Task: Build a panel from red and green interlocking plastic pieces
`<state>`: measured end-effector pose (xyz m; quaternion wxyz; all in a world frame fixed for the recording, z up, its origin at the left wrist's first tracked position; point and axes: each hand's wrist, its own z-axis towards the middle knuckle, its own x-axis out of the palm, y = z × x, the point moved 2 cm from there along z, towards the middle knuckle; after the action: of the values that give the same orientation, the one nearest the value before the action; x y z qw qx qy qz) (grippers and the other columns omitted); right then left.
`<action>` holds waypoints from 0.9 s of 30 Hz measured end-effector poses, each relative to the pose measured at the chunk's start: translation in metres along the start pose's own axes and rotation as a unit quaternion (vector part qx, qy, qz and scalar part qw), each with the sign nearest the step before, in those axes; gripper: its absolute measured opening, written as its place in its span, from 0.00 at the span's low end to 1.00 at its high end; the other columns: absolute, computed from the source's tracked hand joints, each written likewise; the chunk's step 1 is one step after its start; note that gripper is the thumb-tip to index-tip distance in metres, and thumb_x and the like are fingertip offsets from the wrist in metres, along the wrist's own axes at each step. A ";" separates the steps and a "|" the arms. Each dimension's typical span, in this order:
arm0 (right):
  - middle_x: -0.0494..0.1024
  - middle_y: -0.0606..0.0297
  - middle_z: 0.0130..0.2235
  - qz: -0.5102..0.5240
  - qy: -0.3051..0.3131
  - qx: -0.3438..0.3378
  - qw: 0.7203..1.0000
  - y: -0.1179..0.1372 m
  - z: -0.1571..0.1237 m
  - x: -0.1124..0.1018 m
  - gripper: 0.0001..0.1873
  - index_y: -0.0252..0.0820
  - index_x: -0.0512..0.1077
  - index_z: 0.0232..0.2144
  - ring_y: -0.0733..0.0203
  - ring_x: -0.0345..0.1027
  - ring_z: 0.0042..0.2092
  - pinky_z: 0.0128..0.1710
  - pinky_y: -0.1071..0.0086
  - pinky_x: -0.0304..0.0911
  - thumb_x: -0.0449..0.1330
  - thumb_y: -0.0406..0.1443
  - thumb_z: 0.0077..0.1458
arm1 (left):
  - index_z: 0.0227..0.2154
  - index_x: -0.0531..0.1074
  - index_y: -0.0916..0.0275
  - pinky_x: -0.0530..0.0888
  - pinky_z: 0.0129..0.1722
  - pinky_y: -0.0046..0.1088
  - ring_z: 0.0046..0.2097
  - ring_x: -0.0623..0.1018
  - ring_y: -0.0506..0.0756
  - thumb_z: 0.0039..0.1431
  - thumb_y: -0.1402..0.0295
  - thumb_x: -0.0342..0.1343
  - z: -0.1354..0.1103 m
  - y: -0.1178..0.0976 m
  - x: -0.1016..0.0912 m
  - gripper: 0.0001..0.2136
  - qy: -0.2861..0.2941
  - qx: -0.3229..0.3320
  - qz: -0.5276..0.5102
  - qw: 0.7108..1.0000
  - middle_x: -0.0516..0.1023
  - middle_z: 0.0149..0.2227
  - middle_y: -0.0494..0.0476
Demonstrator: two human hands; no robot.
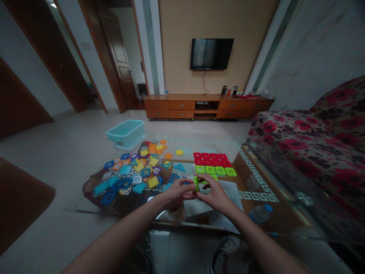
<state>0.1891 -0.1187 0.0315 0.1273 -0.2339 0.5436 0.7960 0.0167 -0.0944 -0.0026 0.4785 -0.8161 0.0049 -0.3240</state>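
Note:
Both hands meet above the near middle of a glass-topped table. Between them is a lime-green toothed plastic building piece (196, 183), turned nearly edge-on. My left hand (181, 189) grips its left side with the fingers, and my right hand (211, 191) pinches it from the right with thumb and fingers. Just beyond my hands, joined rows of red pieces (213, 160) lie flat, with lime-green pieces (222, 171) along their near side. To the left spreads a pile of mixed pieces (137, 171) in blue, yellow, orange, white and purple.
White paper sheets (228, 190) lie under my right hand. A capped plastic bottle (261, 214) is near the table's right front. A turquoise tub (125, 133) stands beyond the pile. A flowered sofa (293, 125) flanks the right side; a TV cabinet (182, 108) stands by the far wall.

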 end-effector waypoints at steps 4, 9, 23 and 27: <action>0.73 0.59 0.50 -0.003 0.003 0.001 1.000 -0.002 0.000 0.000 0.28 0.47 0.69 0.53 0.55 0.68 0.48 0.40 0.64 0.69 0.63 0.31 0.47 | 0.39 0.67 0.63 0.76 0.44 0.36 0.33 0.81 0.53 0.42 0.67 0.74 -0.001 0.000 0.001 0.24 -0.002 -0.001 -0.006 1.000 0.79 0.32 0.54; 0.73 0.59 0.50 -0.003 0.006 0.005 1.000 -0.003 0.000 0.001 0.29 0.48 0.69 0.53 0.55 0.68 0.48 0.40 0.64 0.69 0.63 0.30 0.47 | 0.40 0.67 0.62 0.76 0.43 0.35 0.33 0.81 0.53 0.42 0.66 0.74 0.001 0.001 -0.002 0.24 -0.004 -0.003 -0.003 1.000 0.79 0.33 0.54; 0.72 0.59 0.51 0.008 0.012 0.004 1.000 -0.002 0.000 0.001 0.30 0.48 0.69 0.53 0.56 0.68 0.48 0.39 0.64 0.69 0.64 0.30 0.46 | 0.39 0.67 0.63 0.76 0.42 0.35 0.32 0.80 0.52 0.40 0.67 0.74 0.000 -0.002 0.001 0.25 -0.005 -0.005 0.007 1.000 0.78 0.31 0.53; 0.73 0.59 0.51 0.003 0.013 0.004 1.000 -0.003 -0.001 0.001 0.30 0.48 0.69 0.53 0.55 0.68 0.48 0.39 0.64 0.69 0.64 0.30 0.46 | 0.39 0.67 0.62 0.76 0.42 0.36 0.31 0.80 0.52 0.39 0.67 0.75 0.000 -0.001 -0.001 0.26 -0.007 -0.006 0.006 1.000 0.78 0.30 0.53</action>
<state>0.1898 -0.1183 0.0279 0.1185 -0.2423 0.5494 0.7908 0.0161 -0.0935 -0.0027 0.4751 -0.8212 0.0084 -0.3158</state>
